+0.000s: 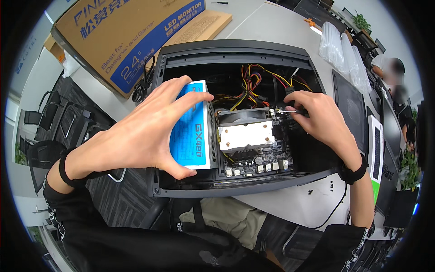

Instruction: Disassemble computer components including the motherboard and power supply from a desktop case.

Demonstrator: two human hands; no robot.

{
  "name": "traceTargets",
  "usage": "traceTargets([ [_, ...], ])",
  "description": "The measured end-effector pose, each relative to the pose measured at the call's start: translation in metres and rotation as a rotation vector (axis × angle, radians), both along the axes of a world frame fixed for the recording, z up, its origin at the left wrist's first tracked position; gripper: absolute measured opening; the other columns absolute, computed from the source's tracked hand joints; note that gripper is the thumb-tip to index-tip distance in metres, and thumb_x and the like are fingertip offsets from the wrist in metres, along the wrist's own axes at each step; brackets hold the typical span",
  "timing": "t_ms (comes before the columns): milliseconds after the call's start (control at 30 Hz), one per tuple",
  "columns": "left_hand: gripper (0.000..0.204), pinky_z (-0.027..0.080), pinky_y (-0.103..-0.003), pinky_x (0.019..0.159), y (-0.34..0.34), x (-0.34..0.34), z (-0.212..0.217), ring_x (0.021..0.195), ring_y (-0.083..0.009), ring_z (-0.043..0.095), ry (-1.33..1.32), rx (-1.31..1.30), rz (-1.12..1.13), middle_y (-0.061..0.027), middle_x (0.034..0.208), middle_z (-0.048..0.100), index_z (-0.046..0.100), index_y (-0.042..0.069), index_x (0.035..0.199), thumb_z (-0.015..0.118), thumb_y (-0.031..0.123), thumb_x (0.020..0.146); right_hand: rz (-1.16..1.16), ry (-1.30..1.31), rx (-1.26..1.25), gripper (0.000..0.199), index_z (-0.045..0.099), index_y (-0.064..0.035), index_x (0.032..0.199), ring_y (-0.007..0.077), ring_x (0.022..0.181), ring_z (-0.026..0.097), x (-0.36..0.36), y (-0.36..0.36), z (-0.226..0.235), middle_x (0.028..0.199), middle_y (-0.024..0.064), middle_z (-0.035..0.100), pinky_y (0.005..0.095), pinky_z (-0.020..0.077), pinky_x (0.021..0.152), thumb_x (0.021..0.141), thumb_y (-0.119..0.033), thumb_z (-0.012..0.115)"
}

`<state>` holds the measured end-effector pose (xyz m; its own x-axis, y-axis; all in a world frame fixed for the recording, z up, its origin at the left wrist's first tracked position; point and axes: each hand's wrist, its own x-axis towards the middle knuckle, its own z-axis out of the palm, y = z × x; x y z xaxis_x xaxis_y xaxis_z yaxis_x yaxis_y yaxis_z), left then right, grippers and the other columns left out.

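An open black computer case lies before me on the table. My left hand spans a power supply unit with a blue label at the case's left side, thumb on its near edge and fingers over its far edge. Inside the case, my right hand is closed in a pinch on a thin silvery piece beside the motherboard; its kind is unclear. Between the hands sits a CPU cooler with a fan. Red, yellow and black cables bunch up behind it.
A large monitor carton stands at the back left, with a flat cardboard box beside it. Clear air-cushion packaging and a dark panel lie right. Small screws and a thin black cable are at the near right. A person is at the far right.
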<state>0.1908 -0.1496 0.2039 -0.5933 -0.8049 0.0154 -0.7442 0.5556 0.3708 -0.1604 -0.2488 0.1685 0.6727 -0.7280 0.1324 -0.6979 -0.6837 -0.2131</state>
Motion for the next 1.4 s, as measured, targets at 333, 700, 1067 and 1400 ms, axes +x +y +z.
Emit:
traceTargets([
  [333,0.117,0.037,-0.054,0.118,0.001,0.004,-0.006,0.144,-0.052,0.035,0.039,-0.023,-0.033,-0.0336,0.146,0.039,0.033,0.002,0.156,0.095,0.034,0.062,0.005,-0.02,-0.03,0.017,0.07,-0.0046,0.103,0.0349,0.08,0.071,-0.001,0.001,-0.001,0.093,0.0132,0.074,0.0423,0.0546,0.071,0.088,-0.009,0.073],
  [700,0.123,0.023,-0.046,0.128,0.021,0.069,0.003,0.157,-0.0342,0.028,0.326,0.047,0.18,-0.0224,0.168,0.03,0.019,0.002,0.166,0.093,0.039,0.074,0.025,-0.2,0.07,0.017,0.069,-0.0011,0.113,0.0382,0.084,0.068,0.015,0.022,0.029,0.099,0.0188,0.068,0.0413,0.0531,0.073,0.097,-0.002,0.062],
  [1067,0.109,0.02,-0.049,0.128,0.029,0.045,-0.042,0.161,-0.0394,0.012,0.662,0.111,0.243,-0.0261,0.171,0.012,0.012,0.008,0.168,0.083,0.026,0.088,0.375,0.15,0.016,0.11,0.042,0.0102,0.147,0.0429,0.08,0.072,0.14,0.073,0.074,0.15,0.04,0.043,0.0425,0.0609,0.074,0.076,-0.062,0.084],
  [1400,0.093,0.023,-0.051,0.127,0.03,0.052,-0.056,0.159,-0.0469,0.011,0.565,0.027,0.189,-0.0305,0.171,0.006,0.015,0.009,0.167,0.073,0.025,0.096,0.4,0.341,0.034,0.129,0.028,0.0099,0.154,0.0487,0.081,0.071,0.174,0.067,0.054,0.148,0.0469,0.038,0.044,0.0619,0.073,0.064,-0.058,0.092],
])
